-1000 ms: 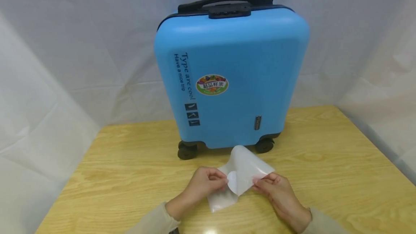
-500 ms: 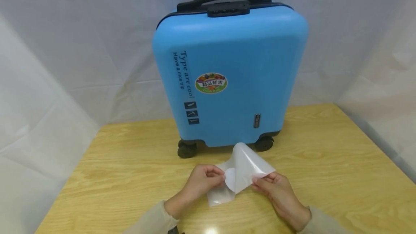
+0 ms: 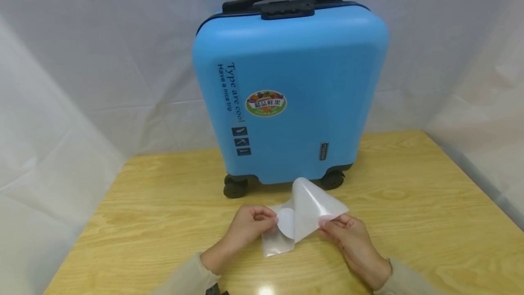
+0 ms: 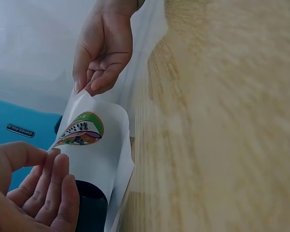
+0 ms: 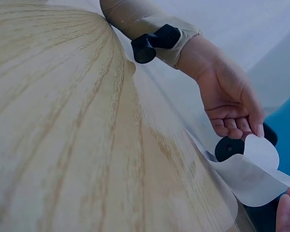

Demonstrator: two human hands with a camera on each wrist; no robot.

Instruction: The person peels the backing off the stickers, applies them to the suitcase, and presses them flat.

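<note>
While the right hand [image 3: 354, 242] pinches the backing sheet [image 3: 304, 215] at its near corner, the left hand [image 3: 245, 229] pinches the half-peeled round sticker [image 4: 79, 129], which lies just between both fingertips.

— What colour is the suitcase [image 3: 290, 94]?
— Bright blue, with a black handle [image 3: 282, 0], black wheels [image 3: 235, 190] and dark lettering.
— And its sticker [image 3: 266, 103]?
— Green-rimmed, multicoloured fruit print.
— The backing sheet [image 3: 304, 211]?
— Glossy white, on a pale wood-grain table [image 3: 409, 222].
</note>
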